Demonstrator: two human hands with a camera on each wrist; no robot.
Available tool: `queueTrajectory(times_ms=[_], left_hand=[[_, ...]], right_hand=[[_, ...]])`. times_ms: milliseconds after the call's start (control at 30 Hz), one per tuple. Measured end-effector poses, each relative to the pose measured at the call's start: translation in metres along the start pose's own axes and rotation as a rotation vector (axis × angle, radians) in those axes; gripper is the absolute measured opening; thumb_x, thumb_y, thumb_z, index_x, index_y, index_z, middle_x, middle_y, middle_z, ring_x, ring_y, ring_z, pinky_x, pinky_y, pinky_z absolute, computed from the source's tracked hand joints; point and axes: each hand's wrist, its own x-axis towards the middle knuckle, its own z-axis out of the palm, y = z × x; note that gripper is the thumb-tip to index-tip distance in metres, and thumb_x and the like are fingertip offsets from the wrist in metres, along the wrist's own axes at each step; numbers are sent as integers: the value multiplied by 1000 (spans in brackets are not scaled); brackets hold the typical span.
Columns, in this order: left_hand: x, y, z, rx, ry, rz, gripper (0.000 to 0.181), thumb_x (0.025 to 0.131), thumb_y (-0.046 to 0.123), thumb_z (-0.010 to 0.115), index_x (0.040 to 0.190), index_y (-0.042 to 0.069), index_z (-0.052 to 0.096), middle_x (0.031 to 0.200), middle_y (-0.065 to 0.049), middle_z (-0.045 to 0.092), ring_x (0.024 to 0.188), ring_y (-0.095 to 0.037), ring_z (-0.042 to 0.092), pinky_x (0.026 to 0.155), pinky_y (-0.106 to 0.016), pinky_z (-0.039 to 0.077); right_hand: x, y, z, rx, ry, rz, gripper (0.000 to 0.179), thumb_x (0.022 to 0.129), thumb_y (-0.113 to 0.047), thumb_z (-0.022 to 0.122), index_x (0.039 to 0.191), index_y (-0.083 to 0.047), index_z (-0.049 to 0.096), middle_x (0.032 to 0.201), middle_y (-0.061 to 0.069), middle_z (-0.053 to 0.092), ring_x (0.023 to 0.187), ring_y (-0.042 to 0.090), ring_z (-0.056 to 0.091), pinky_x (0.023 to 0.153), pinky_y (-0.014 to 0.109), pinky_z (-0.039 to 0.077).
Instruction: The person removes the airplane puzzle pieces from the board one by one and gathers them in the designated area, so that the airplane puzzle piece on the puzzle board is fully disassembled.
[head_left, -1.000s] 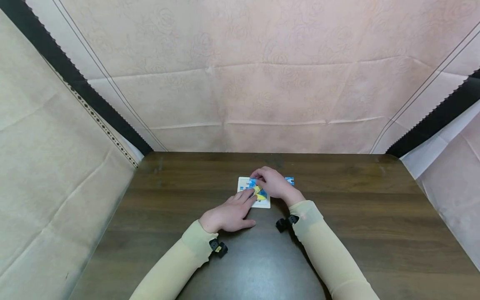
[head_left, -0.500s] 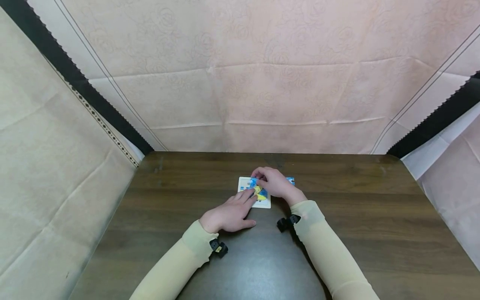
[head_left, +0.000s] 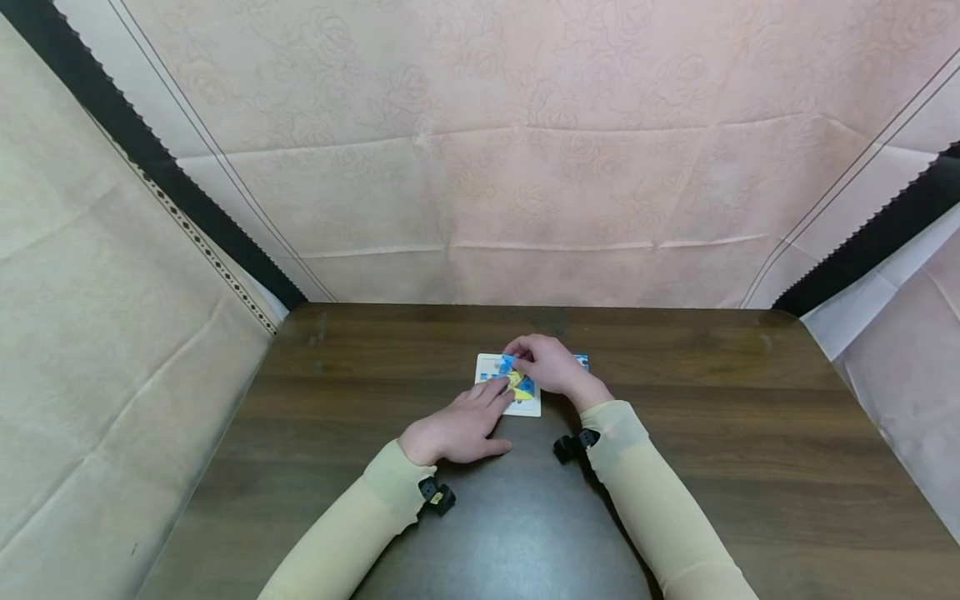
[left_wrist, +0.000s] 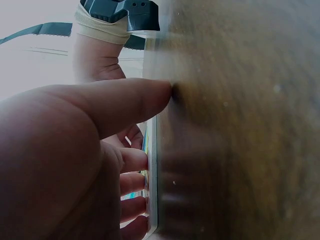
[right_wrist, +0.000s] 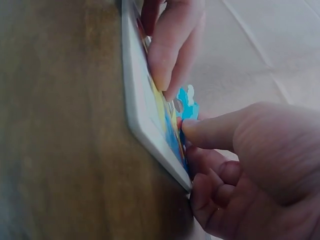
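White plastic-looking flat board (head_left: 531, 408) with rounded corners and a blue and yellow picture on it, lying on a brown wood-grain table (head_left: 712, 400). It's fairly close to the table's far edge, a bit left of that edge's middle, so well away from both far corners.

Left hand (head_left: 461, 427) first: fingers stretched out, tips resting on the board from its left side, not wrapped around anything. The thumb sticks out past the board's near edge, with its tip down on the table.

Right hand (head_left: 547, 367) comes in over the board's right edge, thumb and fingers pinching a bright blue flat piece with a knobbly outline (right_wrist: 189, 107). From the right wrist that piece looks tilted up off the picture; can't really tell whether its lower edge touches the board.

Another small blue and white piece (head_left: 582, 361) sits on the table just right of the right hand, partly hidden by it.

Both arms wear pale yellow sleeves (head_left: 660, 492), each with a small black camera (head_left: 573, 446) at the wrist. Pale pinkish cloth (head_left: 540, 192) hangs beyond the table's far edge.
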Motion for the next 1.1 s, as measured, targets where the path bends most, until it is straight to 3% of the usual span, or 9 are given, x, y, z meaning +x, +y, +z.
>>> queueTrajectory(times_ms=[333, 633, 800, 933, 1100], left_hand=[[0, 2, 0, 11, 15, 1, 82, 107, 46, 64, 168, 4, 30, 177, -14, 17, 163, -32, 16, 127, -53, 27], [17, 21, -2, 136, 21, -92, 86, 106, 55, 60, 170, 6, 28, 173, -14, 28, 154, -34, 30, 123, -52, 33], [26, 26, -1, 165, 37, -140, 84, 106, 58, 59, 169, 9, 33, 174, -14, 27, 155, -35, 30, 122, -55, 34], [29, 30, -1, 189, 62, -160, 83, 106, 58, 58, 169, 10, 34, 175, -13, 26, 152, -34, 32, 120, -56, 36], [28, 38, -3, 217, 108, -182, 81, 105, 58, 61, 166, 9, 39, 169, -13, 35, 142, -33, 41, 113, -53, 43]], right_hand=[[-1, 0, -1, 7, 1, 1, 17, 105, -17, 71, 121, -16, 78, 110, 2, 71, 98, 22, 64, 94, 45, 55], [-1, -1, -3, 20, -12, 14, 16, 106, -15, 70, 120, -16, 77, 109, 1, 71, 99, 22, 64, 96, 45, 55], [-2, -1, -5, 40, -12, 11, 13, 106, -16, 70, 117, -16, 77, 107, 0, 71, 99, 22, 64, 96, 46, 54], [-3, -1, -7, 85, -19, 9, 11, 106, -18, 70, 115, -17, 77, 105, -1, 71, 100, 22, 63, 97, 46, 53], [-5, 0, -11, 143, -22, 3, 11, 107, -19, 68, 115, -17, 76, 104, 0, 71, 100, 23, 63, 96, 45, 53]])
